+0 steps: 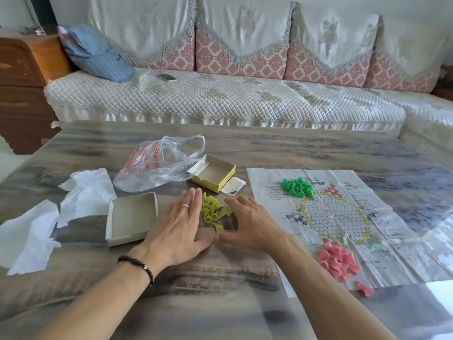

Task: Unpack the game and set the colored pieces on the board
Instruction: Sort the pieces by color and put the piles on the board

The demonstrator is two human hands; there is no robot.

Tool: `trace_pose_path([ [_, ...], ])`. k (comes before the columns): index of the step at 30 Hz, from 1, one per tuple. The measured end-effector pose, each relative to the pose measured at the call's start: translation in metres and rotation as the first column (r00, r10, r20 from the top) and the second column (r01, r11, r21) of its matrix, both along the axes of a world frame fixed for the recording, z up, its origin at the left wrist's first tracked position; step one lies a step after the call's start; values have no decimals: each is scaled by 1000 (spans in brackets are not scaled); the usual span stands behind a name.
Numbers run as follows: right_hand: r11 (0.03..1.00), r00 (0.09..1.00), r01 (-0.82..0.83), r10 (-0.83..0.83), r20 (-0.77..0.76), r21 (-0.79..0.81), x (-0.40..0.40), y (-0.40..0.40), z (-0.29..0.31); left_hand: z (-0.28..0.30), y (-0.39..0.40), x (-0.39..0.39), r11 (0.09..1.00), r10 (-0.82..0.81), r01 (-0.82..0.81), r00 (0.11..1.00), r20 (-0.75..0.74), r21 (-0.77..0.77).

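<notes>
Yellow-green pieces point(212, 210) sat in a loose heap on the table point(269, 146), just left of the paper board point(343, 217), not on it. Left hand point(182, 222) lay flat on the heap's left side, fingers straight & together, ring on one finger, dark bracelet at the wrist, nothing grasped. Right hand point(250, 222) was on the heap's right side, fingers relaxed & spread, also grasping nothing; the two thumbs nearly met below the heap, one piece just above them. On the board: green pieces point(297, 188) piled at its far-left part, pink pieces point(339, 262) piled at its near edge, w/ one or two pink strays just off that edge. Left of the board, beyond the heap, a yellow box tray point(217, 173) stood open w/ a small leaflet point(234, 186) beside it. Further left: a clear plastic bag point(159, 165), a grey box lid point(132, 217) touching the left hand's side, then white tissue paper point(61, 212). Sofa point(220, 99) behind the table.
</notes>
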State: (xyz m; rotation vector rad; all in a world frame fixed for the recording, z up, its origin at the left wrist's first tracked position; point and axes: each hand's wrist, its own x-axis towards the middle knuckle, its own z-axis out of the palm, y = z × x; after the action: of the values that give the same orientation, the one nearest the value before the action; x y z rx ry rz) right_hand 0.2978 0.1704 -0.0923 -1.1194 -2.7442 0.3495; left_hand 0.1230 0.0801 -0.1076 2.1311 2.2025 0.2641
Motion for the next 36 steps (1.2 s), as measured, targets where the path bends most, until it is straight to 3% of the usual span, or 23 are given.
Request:
trace_pose_path([
  [5,997,996,2,5,91,-75,-15,14,10,13,23,-17,987,-58,72,994,96,-147],
  [10,985,996,-24,38,82,-170,-26,32,16,25,59,-29,972,-121,159,970,209,-175],
  [14,979,997,-18,33,71,-202,-33,39,16,20,68,-32,978,-86,131,963,254,-165],
  [23,959,993,-104,115,27,-263,-38,19,17,7,15,-16,999,-42,38,957,288,20],
  [30,969,993,-119,121,-5,-214,-45,-6,9,-4,-17,-17,991,-6,-30,964,264,133],
  [36,994,994,-96,92,-55,-60,-49,-26,-9,-15,-30,-25,977,-73,17,964,256,211],
])
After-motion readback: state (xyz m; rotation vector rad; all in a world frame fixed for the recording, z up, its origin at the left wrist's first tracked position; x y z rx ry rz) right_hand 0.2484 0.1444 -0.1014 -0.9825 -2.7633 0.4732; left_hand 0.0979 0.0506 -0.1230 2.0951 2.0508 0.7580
